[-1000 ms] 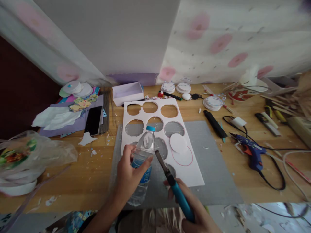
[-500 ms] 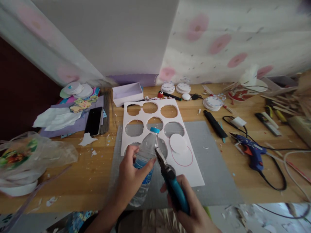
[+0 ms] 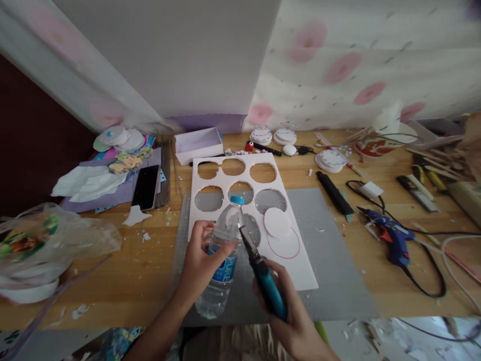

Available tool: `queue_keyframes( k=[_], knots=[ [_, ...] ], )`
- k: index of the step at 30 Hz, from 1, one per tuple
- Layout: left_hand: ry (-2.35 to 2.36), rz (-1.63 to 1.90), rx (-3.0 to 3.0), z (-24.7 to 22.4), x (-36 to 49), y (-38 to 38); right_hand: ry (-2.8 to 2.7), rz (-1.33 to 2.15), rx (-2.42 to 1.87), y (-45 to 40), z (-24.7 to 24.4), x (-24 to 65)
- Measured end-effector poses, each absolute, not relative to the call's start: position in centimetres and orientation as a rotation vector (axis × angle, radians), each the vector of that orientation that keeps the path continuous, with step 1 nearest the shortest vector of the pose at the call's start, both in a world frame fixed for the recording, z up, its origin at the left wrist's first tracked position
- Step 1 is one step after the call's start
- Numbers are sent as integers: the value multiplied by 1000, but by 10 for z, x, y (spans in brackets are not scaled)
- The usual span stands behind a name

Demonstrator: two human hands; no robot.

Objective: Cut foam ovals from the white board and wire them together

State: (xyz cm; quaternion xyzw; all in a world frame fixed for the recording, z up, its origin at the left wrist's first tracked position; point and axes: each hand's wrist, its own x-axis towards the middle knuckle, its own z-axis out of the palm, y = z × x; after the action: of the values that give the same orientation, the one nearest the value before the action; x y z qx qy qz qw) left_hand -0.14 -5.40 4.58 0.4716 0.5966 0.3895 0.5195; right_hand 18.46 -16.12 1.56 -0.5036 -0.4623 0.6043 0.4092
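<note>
The left hand (image 3: pixel 203 268) is holding a bottle (image 3: pixel 226 271) in half-curled fingers, ideally steadying without squashing; the right hand (image 3: pixel 295 316) is gripping pliers (image 3: pixel 269 287) in curled fingers, tips pointing bottleward beyond them.

The clear, capped bottle (image 3: pixel 225 271) leans; teal pliers (image 3: pixel 262 275) slant toward its shoulder.

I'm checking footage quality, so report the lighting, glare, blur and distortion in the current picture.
Head view: dim, greyish light without hard shadows; head view: small glints on the blue-capped clear plastic bottle in the left hand, its PURE lettering readable; head view: the white backdrop with pink oval patches looks slightly soft; head view: wide-angle stretching towards the side edges.
</note>
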Motion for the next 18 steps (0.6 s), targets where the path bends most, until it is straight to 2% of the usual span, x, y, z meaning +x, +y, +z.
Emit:
queue_keyframes(
  k=[6,18],
  knots=[
    [1342,973,1027,47,-1,-55,-1001,1544,-1375,-168,4,188],
    [1121,941,713,54,3,-56,-798,1799,-1231,-153,33,180]
  ],
)
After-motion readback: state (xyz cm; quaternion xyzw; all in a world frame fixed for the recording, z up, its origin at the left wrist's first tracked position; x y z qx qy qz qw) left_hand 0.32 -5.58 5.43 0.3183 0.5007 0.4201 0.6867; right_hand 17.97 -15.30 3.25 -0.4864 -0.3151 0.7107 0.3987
